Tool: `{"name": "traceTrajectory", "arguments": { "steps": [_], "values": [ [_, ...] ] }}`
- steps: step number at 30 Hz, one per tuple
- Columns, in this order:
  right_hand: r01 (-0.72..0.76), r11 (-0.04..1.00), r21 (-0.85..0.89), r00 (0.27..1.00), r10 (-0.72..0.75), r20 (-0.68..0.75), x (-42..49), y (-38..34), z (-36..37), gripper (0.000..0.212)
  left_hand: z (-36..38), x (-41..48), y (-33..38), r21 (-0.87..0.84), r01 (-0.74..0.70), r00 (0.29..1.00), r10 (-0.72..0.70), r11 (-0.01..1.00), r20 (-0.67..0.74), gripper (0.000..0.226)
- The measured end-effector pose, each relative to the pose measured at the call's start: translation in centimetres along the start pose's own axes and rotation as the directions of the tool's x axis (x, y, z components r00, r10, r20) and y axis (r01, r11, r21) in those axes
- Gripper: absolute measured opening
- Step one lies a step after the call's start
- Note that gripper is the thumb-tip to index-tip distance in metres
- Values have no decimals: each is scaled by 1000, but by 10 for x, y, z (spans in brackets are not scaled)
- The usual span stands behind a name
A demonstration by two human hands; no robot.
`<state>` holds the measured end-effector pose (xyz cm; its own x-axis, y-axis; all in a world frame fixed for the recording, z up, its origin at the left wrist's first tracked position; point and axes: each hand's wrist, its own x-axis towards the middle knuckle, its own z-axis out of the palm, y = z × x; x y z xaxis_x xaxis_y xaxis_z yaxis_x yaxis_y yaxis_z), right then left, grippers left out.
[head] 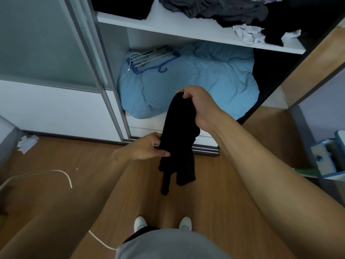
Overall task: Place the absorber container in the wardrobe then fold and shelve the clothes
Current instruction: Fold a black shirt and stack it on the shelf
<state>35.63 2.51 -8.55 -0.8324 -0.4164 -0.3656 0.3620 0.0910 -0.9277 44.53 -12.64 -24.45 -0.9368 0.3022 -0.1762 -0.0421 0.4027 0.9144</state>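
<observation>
Here's the black garment (178, 139), hanging in mid-air in front of the open wardrobe (186, 28), bunched and dangling, not folded yet. The right hand (198, 103) pinches its top end in a closed grip; the left hand (147, 146) clamps thumb and fingers on its side lower down. Looks like the fold is only starting.

No absorber container visible from here, so I can't say whether that step is done. On the wardrobe's white shelf (168, 23) above the garment, a grey heap (214, 8) and white scraps (248, 33) lie crumpled with dark pieces beside them, while a black stack (123, 6) at the shelf's left end looks tidy. Plenty of folding left, by my reckoning.

Below the shelf, a light-blue duvet (196, 79) fills the wardrobe's bottom, blue hangers (149, 59) lying on it. In front of the wardrobe is wooden floor (74, 156), with a white cord (56, 172) and crumpled paper (27, 143) off to its left.
</observation>
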Motion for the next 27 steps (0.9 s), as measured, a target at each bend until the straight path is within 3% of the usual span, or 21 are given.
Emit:
{"name": "traceTrajectory", "arguments": {
  "steps": [2, 4, 5, 8, 11, 17, 20, 25, 27],
  "values": [
    [25, 999, 40, 1000, -25, -15, 1, -4, -2, 24, 12, 7, -13, -9, 67, 997, -67, 998, -39, 15],
    [51, 998, 35, 998, -50, -27, 2, -5, -5, 27, 20, 12, -20, -49, 165, 984, -168, 985, -55, 55],
    [61, 998, 26, 998, -60, -34, 2, -5, -6, 29, 25, 16, -23, -52, 172, 984, -174, 984, -41, 58],
    [82, 995, -50, 994, -85, -61, 3, -3, -14, 33, 35, 21, -33, 70, 102, 993, -97, 992, -66, 33],
    [85, 989, -125, 990, -97, -100, 4, 2, -22, 33, 40, 17, -40, 79, 119, 993, -118, 990, -22, 43],
    [63, 996, -61, 984, -73, -164, 2, 4, -34, 26, 39, 8, -67, 213, 129, 991, -135, 968, 16, 30],
    [77, 995, -67, 980, -88, -177, 1, 3, -36, 18, 40, 1, -75, 337, 160, 983, -181, 928, 30, 38],
    [105, 988, -115, 983, -121, -142, 0, 1, -39, 18, 24, -12, -80, 548, 238, 970, -168, 802, -176, 22],
    [142, 961, -237, 978, -173, -114, 1, 1, -48, 22, 10, -21, -81, 454, 333, 926, -194, 826, -325, 18]
  ]
}}
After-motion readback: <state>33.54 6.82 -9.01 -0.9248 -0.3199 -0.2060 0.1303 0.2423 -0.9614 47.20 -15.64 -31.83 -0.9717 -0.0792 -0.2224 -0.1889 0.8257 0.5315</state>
